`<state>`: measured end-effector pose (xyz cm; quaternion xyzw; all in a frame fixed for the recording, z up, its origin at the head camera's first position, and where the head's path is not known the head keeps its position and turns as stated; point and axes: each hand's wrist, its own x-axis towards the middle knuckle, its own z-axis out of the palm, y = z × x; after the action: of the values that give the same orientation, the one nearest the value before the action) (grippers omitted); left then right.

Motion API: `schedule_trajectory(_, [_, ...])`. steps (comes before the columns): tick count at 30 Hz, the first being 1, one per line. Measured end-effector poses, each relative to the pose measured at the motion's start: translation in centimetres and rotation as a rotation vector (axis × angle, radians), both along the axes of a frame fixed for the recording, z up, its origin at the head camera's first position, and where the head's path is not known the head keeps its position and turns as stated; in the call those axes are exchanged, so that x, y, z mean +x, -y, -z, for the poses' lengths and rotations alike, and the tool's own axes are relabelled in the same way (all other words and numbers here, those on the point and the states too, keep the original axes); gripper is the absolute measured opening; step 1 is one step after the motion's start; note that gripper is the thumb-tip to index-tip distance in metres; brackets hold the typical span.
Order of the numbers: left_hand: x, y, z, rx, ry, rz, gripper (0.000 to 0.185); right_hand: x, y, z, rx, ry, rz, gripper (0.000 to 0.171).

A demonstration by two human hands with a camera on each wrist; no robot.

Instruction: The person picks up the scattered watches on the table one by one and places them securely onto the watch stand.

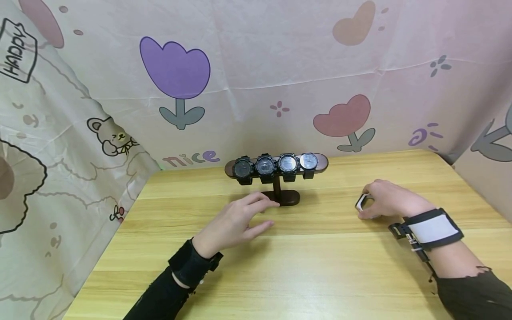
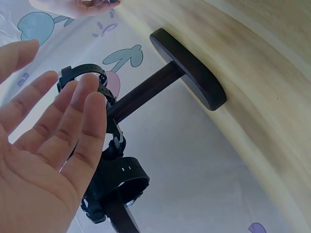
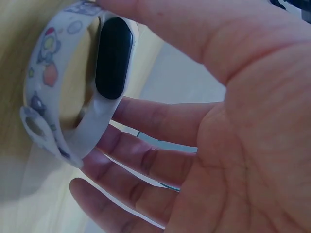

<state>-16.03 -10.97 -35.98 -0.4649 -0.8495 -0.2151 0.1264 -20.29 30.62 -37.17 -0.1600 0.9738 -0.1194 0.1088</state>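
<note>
My right hand (image 1: 390, 200) pinches a white fitness band (image 3: 44, 68) between thumb and fingers, at the right part of the table. Cartoon prints run along its strap, and a dark oval tracker piece (image 3: 114, 58) sits in it; the strap forms a loop. Several black wristwatches (image 1: 265, 165) sit in a row along the bar of a dark brown T-shaped watch stand (image 1: 290, 198). Beside the stand's base is my left hand (image 1: 236, 222), palm down with loosely extended fingers and nothing held. From the head view I cannot tell whether its fingertips touch the base.
The light wood table (image 1: 312, 266) meets a printed cloth backdrop (image 1: 256, 66) at its rear edge, close behind the stand. More printed cloth (image 1: 80, 186) hangs down along the left side. Both wrists wear straps, the right one (image 1: 434, 229) with a short cable.
</note>
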Motion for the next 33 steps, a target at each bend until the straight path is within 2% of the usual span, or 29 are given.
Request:
schedule_trajectory(7, [0.0, 0.0, 0.1, -0.006, -0.003, -0.001, 0.038, -0.3, 0.1, 0.3, -0.025, -0.018, -0.017, 0.054])
schedule_trajectory(14, [0.0, 0.0, 0.2, -0.005, -0.001, -0.013, 0.039, -0.3, 0.2, 0.3, -0.064, -0.107, -0.036, 0.068])
schedule_trajectory(28, [-0.4, 0.4, -0.1, -0.017, 0.008, -0.030, 0.039, -0.7, 0.9, -0.3, -0.138, -0.236, -0.041, 0.069])
schedule_trajectory(33, [-0.4, 0.7, -0.4, -0.006, -0.010, -0.031, 0.041, -0.9, 1.1, -0.7, -0.155, -0.281, -0.033, 0.073])
